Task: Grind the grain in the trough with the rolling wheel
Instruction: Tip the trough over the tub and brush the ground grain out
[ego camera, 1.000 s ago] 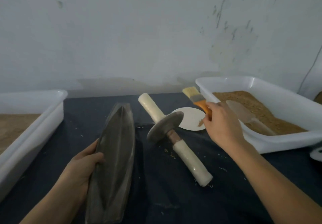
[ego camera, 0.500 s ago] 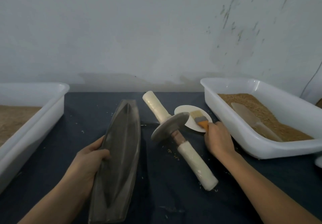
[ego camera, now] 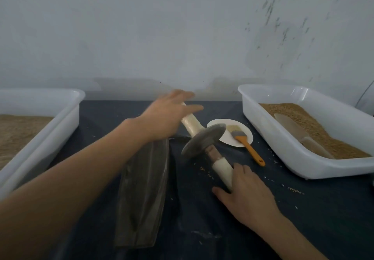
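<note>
The dark boat-shaped trough lies lengthwise on the dark cloth, and my left forearm crosses over its far end. Right of it lies the rolling wheel, a grey disc on an axle with white handles. My left hand hovers over the far handle with its fingers stretched out, blurred. My right hand lies on the near handle, thumb on one side and fingers on the other, not curled round it. I see no grain inside the trough.
An orange-handled brush lies partly on a white round plate. A white tub at the right holds brown grain and a scoop. Another white tub with brown powder stands at the left. Loose grains dot the cloth.
My right hand set the brush down on the plate and moved to the wheel's near handle. My left hand let go of the trough and reached over to the far handle.
</note>
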`<state>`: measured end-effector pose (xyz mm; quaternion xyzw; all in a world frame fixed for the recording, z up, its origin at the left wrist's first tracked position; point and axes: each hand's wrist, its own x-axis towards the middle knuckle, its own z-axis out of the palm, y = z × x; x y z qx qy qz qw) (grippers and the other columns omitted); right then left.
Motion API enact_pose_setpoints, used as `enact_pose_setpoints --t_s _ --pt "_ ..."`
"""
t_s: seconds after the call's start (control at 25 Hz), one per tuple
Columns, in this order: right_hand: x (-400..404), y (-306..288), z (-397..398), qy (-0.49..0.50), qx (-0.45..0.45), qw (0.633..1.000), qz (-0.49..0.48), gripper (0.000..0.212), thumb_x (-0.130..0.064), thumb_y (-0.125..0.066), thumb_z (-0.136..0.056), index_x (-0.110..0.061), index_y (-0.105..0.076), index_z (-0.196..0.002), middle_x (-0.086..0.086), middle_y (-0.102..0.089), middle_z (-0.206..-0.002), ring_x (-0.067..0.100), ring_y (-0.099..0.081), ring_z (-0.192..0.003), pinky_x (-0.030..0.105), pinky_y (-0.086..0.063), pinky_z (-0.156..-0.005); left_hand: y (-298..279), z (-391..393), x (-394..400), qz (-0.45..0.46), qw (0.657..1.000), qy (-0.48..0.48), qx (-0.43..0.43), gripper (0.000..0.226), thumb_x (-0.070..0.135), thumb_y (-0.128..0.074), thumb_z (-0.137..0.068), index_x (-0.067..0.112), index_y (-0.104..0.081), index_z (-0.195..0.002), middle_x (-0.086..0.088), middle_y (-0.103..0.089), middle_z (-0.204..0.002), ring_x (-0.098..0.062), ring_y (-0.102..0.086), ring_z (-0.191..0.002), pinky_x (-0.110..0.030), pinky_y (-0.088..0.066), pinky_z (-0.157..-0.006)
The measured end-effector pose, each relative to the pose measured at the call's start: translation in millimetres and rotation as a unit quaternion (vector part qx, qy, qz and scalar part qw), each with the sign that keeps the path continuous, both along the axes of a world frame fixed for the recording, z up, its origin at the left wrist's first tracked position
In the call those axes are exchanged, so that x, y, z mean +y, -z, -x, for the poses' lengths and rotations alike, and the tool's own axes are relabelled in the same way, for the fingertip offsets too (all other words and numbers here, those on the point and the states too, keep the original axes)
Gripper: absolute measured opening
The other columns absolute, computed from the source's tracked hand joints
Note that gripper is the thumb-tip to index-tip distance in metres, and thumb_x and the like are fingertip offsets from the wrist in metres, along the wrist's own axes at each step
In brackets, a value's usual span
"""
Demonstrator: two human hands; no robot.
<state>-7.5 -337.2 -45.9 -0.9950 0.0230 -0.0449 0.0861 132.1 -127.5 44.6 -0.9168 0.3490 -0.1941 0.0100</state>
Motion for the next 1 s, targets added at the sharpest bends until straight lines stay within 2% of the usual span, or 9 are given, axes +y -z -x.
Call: enact_pose_setpoints --t_s 0.08,0.16,0.24,0.36,0.48,0.56,0.68,0.8,1.0 --pt "4.0 -2.4 -8.0 0.008 0.000 1.000 -0.015 0.036 -0.051 -0.056 -0.087 -0.026 -0.037 -0.103 -0.004 -0.054 -0.107 0.015 -0.056 -0.090 0.030 -0.047 -0.071 -0.8 -25.7 -31.8 -0.215 0.976 0.012 0.014 0.068 0.012 -0.058 -0.087 0.037 -0.032 -0.145 -0.003 -0.026 -0.155 -0.027 -0.018 -0.142 -0.042 -0.022 -0.113" --pt "3.4 -4.1 -13.5 0.015 0.010 0.999 -0.035 0.028 -0.042 -0.057 -0.088 -0.026 -0.036 -0.099 -0.004 -0.057 -0.102 0.016 -0.057 -0.085 0.033 -0.048 -0.070 4.5 -34.2 -49.1 -0.295 0.955 0.035 0.016 0.039 0.023 -0.057 -0.090 0.035 -0.049 -0.126 0.000 -0.048 -0.138 -0.025 -0.036 -0.132 -0.040 -0.027 -0.110" --pt "2.6 -7.6 -12.1 0.011 0.008 0.999 -0.052 0.025 -0.039 -0.056 -0.089 -0.027 -0.038 -0.101 -0.005 -0.057 -0.100 0.015 -0.057 -0.084 0.032 -0.049 -0.071 2.6 -31.8 -52.5 -0.274 0.960 0.048 0.034 0.011 0.026 -0.051 -0.091 0.036 -0.050 -0.093 0.005 -0.064 -0.108 -0.023 -0.054 -0.106 -0.039 -0.039 -0.098" --pt "-10.1 -30.3 -13.3 -0.012 -0.037 0.999 -0.011 0.031 -0.040 -0.058 -0.087 -0.027 -0.041 -0.109 -0.008 -0.057 -0.093 0.012 -0.053 -0.074 0.030 -0.047 -0.065 -24.3 -20.8 -35.3 -0.199 0.980 0.027 -0.002 0.004 0.031 -0.050 -0.088 0.034 -0.051 -0.085 0.003 -0.066 -0.093 -0.030 -0.060 -0.092 -0.041 -0.051 -0.076" --pt "-18.7 -75.1 -28.6 -0.114 -0.183 0.975 0.047 0.026 -0.035 -0.059 -0.077 -0.024 -0.049 -0.098 -0.010 -0.050 -0.069 0.016 -0.050 -0.056 0.030 -0.037 -0.046 -54.8 9.0 7.3 -0.120 0.986 -0.024 -0.112 0.017 0.030 -0.056 -0.079 0.027 -0.039 -0.076 -0.004 -0.062 -0.079 -0.036 -0.061 -0.074 -0.036 -0.040 -0.056" --pt "-8.4 -99.5 -42.8 -0.192 -0.206 0.956 0.082 0.022 -0.030 -0.063 -0.073 -0.025 -0.044 -0.083 -0.011 -0.046 -0.065 0.018 -0.048 -0.052 0.029 -0.032 -0.043 -53.9 33.3 41.7 -0.079 0.984 -0.083 -0.139 0.029 0.029 -0.062 -0.075 0.026 -0.033 -0.076 -0.006 -0.061 -0.076 -0.038 -0.061 -0.069 -0.035 -0.031 -0.054" --pt "26.1 -91.8 -58.4 -0.244 -0.131 0.952 0.131 0.026 -0.030 -0.060 -0.080 -0.025 -0.036 -0.086 -0.009 -0.044 -0.074 0.020 -0.048 -0.063 0.032 -0.030 -0.048 -19.5 60.9 80.2 -0.066 0.981 -0.152 -0.099 0.022 0.026 -0.062 -0.080 0.021 -0.042 -0.082 -0.006 -0.062 -0.084 -0.037 -0.062 -0.079 -0.035 -0.031 -0.056" --pt "47.1 -61.4 -67.9 -0.268 -0.111 0.949 0.128 0.028 -0.030 -0.057 -0.082 -0.026 -0.030 -0.087 -0.008 -0.045 -0.082 0.023 -0.053 -0.072 0.033 -0.027 -0.051 19.0 67.9 98.5 -0.078 0.978 -0.191 -0.040 0.026 0.025 -0.060 -0.083 0.022 -0.034 -0.084 0.001 -0.058 -0.087 -0.028 -0.059 -0.083 -0.035 -0.033 -0.060" --pt "52.9 -45.0 -79.8 -0.275 -0.107 0.947 0.128 0.023 -0.032 -0.057 -0.083 -0.024 -0.040 -0.097 -0.005 -0.055 -0.096 0.023 -0.057 -0.087 0.037 -0.042 -0.060 42.3 68.3 117.3 -0.038 0.992 -0.115 -0.044 0.047 0.005 -0.080 -0.056 0.019 -0.043 -0.082 -0.002 -0.054 -0.074 -0.022 -0.051 -0.065 -0.031 -0.029 -0.058"
